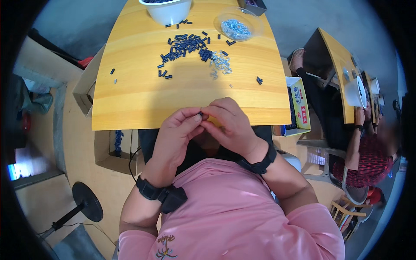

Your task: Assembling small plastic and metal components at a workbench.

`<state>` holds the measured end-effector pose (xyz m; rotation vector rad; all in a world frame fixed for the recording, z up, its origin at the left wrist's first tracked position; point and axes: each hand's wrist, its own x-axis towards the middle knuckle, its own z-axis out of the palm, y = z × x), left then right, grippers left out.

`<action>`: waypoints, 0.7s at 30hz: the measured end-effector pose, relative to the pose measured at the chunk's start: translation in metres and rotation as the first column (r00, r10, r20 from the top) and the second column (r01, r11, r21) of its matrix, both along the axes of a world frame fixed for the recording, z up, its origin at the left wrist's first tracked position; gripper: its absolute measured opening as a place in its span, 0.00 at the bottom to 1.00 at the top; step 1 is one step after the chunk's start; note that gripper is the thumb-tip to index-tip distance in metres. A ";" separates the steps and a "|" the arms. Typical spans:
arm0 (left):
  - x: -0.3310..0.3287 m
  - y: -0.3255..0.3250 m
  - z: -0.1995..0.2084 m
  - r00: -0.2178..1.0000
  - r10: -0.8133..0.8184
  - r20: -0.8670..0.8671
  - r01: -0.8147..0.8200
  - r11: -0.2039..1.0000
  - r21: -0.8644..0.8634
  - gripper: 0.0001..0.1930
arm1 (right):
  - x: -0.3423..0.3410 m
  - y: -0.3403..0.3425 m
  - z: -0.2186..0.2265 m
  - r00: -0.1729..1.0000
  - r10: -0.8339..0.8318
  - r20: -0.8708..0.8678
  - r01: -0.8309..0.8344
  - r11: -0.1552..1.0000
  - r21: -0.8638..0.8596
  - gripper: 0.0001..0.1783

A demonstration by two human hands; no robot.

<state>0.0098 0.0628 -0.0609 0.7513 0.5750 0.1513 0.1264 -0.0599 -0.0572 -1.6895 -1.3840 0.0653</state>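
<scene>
Both hands meet at the near edge of the wooden table, fingertips almost touching. My left hand pinches a small black piece between thumb and fingers. From the other side, my right hand closes its thumb and forefinger at the same piece; whether it grips a second tiny part is hidden. Beyond the hands lies a loose pile of small black plastic pieces. Against its right side is a smaller heap of small silvery metal parts. A few black pieces lie scattered apart.
At the table's far side stand a white tub of dark pieces and a clear round dish with silvery parts. Cardboard boxes sit left below; a yellow carton is at right. Another person sits at a table farther right.
</scene>
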 end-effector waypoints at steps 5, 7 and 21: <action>-0.008 0.000 -0.006 1.000 0.025 0.000 -0.025 1.000 -0.015 0.09 | -0.006 0.007 -0.004 0.988 0.001 0.151 -0.007 0.999 0.038 0.15; -0.008 -0.001 -0.006 0.999 0.035 0.005 -0.035 0.999 -0.010 0.09 | -0.006 0.007 -0.007 0.984 -0.001 0.179 -0.002 1.000 0.021 0.14; -0.005 0.014 -0.004 0.994 0.113 -0.009 -0.107 0.960 0.259 0.08 | 0.053 -0.030 0.002 0.975 -0.219 0.039 0.222 0.967 -0.124 0.10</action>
